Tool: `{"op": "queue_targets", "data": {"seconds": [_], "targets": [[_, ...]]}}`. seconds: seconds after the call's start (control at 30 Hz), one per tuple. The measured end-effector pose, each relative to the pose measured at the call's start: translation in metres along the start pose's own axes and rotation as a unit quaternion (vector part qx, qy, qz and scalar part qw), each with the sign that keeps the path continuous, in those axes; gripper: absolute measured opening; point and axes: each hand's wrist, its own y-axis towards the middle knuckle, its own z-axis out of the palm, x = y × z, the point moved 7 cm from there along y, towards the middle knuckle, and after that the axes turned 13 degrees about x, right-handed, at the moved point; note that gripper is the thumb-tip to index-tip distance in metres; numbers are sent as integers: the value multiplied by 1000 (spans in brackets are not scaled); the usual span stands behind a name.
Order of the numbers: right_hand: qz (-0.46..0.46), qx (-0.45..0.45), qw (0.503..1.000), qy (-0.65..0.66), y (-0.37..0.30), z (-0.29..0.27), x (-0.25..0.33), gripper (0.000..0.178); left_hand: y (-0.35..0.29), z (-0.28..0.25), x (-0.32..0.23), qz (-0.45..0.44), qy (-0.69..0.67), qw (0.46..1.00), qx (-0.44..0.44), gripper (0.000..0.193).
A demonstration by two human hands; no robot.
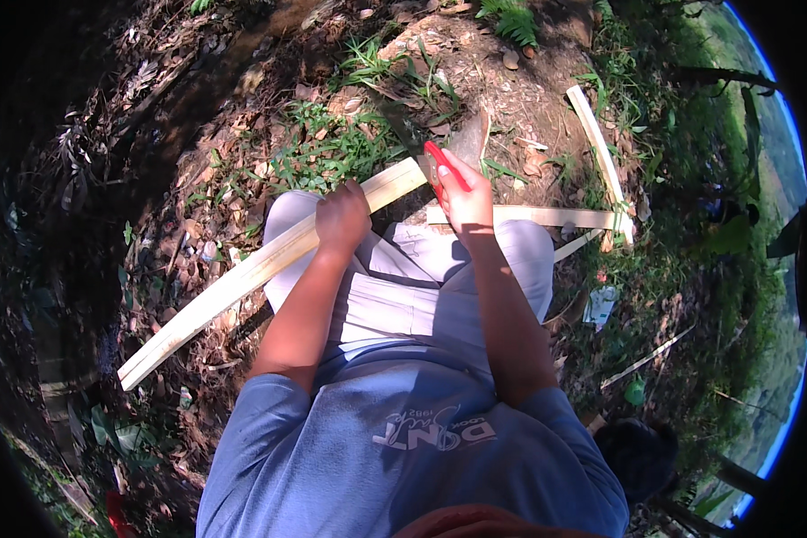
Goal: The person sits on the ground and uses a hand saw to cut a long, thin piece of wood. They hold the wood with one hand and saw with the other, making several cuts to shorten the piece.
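A long pale split wooden strip slants across my lap, its far end near the middle and its near end low on the left. My left hand is wrapped round it near the far end, above my left knee. Closed on the red handle of a handsaw, my right hand is just right of the strip's far end. The saw's blade looks dark and is hard to make out against the ground; whether it touches the wood I cannot tell.
Beyond my right knee lies a flat pale strip, meeting another pale strip at its right end. A thin stick and a green round thing lie at the right. Dry leaves, grass and a fern cover the ground.
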Motion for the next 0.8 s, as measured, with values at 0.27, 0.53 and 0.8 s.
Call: {"op": "queue_targets", "data": {"seconds": [0.27,0.53,0.8], "targets": [[103,31,994,-30,-145,-42,79,45,6,4,1,-11,2,1000,11,22],[98,-55,978,-173,-329,-127,189,55,5,-12,4,-11,-9,1000,15,22],[68,-130,982,-119,-324,-124,172,56,-4,-61,25,-82,-99,992,-18,38]]}}
